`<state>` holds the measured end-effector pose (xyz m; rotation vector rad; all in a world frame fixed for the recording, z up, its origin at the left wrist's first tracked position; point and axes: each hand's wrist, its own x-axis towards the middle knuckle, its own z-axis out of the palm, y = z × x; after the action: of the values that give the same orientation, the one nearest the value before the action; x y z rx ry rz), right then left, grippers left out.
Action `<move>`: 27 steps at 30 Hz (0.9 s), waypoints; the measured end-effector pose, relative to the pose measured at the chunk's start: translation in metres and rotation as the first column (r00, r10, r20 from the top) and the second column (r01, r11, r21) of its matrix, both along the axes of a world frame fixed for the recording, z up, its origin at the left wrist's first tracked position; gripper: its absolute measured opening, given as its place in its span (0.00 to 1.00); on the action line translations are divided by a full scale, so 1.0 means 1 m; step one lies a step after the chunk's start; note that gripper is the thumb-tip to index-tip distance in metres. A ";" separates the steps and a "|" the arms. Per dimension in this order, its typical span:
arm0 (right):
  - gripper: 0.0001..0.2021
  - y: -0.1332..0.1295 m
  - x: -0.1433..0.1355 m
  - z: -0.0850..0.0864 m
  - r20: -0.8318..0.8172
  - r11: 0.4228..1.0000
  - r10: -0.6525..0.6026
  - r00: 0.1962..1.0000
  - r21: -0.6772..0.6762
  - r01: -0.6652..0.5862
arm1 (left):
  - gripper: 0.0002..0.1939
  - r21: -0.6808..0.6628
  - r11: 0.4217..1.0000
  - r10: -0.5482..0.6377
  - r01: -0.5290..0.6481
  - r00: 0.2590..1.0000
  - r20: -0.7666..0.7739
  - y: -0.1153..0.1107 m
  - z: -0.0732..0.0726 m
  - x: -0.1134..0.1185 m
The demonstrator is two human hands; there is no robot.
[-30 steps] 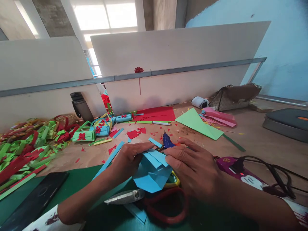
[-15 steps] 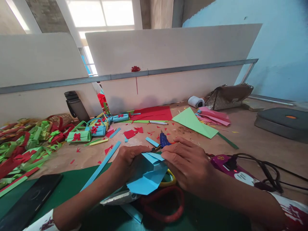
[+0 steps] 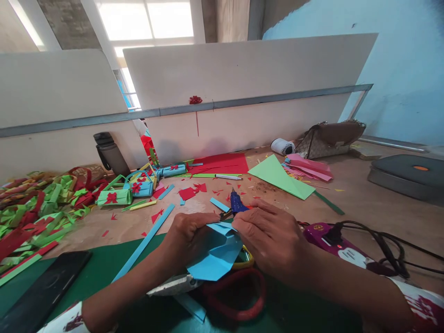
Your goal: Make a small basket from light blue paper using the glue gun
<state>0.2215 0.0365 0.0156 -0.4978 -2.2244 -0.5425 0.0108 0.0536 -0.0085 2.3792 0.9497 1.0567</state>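
Between my two hands is a folded piece of blue paper point(image 3: 215, 261), its upper edge pinched by the fingers of both. My left hand point(image 3: 187, 233) is closed on the paper's left side. On the right side, my right hand point(image 3: 267, 231) presses the top fold with its fingers together. Just beyond my fingertips lies a blue glue gun point(image 3: 236, 202), nozzle pointing away. Beneath the paper rest scissors with red handles point(image 3: 239, 319), and a yellow ring-shaped handle point(image 3: 248, 259) shows beside my right hand. A blue paper strip point(image 3: 145, 243) lies left of my left forearm.
A black phone point(image 3: 46, 289) lies on the green mat point(image 3: 104, 259). Small paper bags point(image 3: 114, 196) and a heap of coloured paper pieces point(image 3: 38, 217) are at left, near a dark bottle point(image 3: 111, 155). A purple power strip point(image 3: 333, 240) with cables sits right; green paper point(image 3: 282, 178) lies ahead.
My left hand and the left part of the blue paper have shifted slightly to the right. My right hand stays in nearly the same place, and both keep their hold.
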 end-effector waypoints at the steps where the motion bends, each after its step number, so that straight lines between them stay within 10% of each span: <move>1: 0.07 0.000 0.000 0.000 0.002 1.000 -0.007 1.000 0.006 0.007 | 0.16 -0.012 1.000 -0.004 0.004 1.000 0.003 0.000 0.000 0.000; 27: 0.10 -0.004 0.002 -0.001 -0.020 0.996 0.043 0.999 -0.072 -0.045 | 0.14 -0.008 0.999 -0.040 0.041 0.997 0.071 -0.017 0.010 0.011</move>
<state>0.2234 0.0326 0.0147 -0.4879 -2.2380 -0.4344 0.0217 0.0365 0.0017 2.3269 0.8758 1.1110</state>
